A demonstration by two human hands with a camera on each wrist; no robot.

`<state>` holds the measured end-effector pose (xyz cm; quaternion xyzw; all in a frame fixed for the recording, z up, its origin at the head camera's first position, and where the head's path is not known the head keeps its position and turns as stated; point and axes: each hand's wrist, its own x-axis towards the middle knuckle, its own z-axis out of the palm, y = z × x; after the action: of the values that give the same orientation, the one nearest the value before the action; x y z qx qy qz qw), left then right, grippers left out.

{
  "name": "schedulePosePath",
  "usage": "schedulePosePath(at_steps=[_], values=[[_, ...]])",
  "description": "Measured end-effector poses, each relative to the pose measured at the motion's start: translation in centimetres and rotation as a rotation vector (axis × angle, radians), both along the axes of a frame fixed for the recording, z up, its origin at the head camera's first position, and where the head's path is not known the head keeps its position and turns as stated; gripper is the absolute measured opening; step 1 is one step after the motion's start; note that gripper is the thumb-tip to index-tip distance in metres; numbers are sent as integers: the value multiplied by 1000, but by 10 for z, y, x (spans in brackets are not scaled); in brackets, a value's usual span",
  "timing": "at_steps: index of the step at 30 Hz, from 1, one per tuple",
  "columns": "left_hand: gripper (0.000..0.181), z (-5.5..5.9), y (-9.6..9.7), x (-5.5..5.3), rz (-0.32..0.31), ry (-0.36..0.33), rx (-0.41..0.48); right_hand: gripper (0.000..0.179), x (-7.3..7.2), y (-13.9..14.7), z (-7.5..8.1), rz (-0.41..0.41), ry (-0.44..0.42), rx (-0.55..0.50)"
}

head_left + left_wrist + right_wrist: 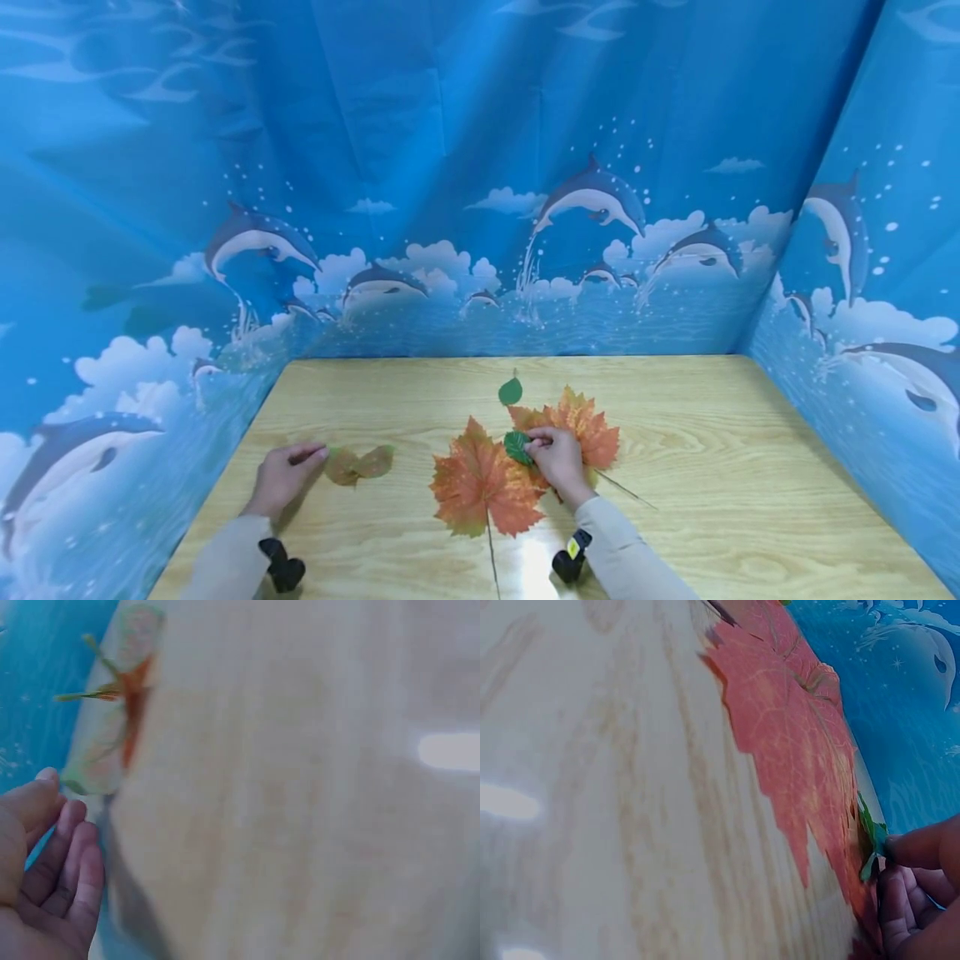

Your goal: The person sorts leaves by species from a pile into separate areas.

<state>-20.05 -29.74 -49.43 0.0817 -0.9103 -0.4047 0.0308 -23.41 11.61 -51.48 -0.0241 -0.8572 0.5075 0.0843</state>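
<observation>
My left hand [283, 479] is at the table's left side, pinching the left edge of a brownish-green leaf piece [342, 467] between thumb and fingertips. This piece has two rounded lobes, and its green tip [75, 785] meets the fingertips in the left wrist view. My right hand [558, 460] pinches a small ridged green leaf [517, 447] above the overlap of two orange maple leaves. One maple leaf [483, 479] lies nearer, its thin stem toward me. The other maple leaf [592, 429] lies behind and to the right, partly covered by the right hand.
A smooth green leaf [511, 391] lies farther back on the wood-grain table [720, 500]. Blue dolphin-print sheeting [450, 167] rises at the back and both sides. Each wrist carries a black camera [282, 567].
</observation>
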Motion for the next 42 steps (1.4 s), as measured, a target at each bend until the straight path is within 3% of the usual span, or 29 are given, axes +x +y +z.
schedulePosePath(at_steps=[5, 11, 16, 20, 27, 34, 38, 42], values=[[42, 30, 4, -10, -43, 43, -11, 15, 0, 0, 0, -3, 0, -4], [45, 65, 30, -35, -97, 80, 29, 15, 0, 0, -1, 0, -1, -30], [41, 80, 70, -57, -114, 94, 75, 15, -1, 0, -2, -2, -8, -28], [38, 85, 107, -74, -128, 101, 117, 15, 0, 0, -2, 7, 1, -20], [34, 77, 175, -93, -105, 96, 173, 13, 0, 1, -4, 9, 29, -15], [30, 52, 229, -103, -51, 116, 190, 12, 0, 1, -3, 7, 22, -25], [29, 34, 251, -107, -3, 146, 203, 13, 1, 0, -3, 8, 30, -39], [30, 20, 270, -106, 44, 126, 230, 13, 1, 1, -6, 0, 39, -31]])
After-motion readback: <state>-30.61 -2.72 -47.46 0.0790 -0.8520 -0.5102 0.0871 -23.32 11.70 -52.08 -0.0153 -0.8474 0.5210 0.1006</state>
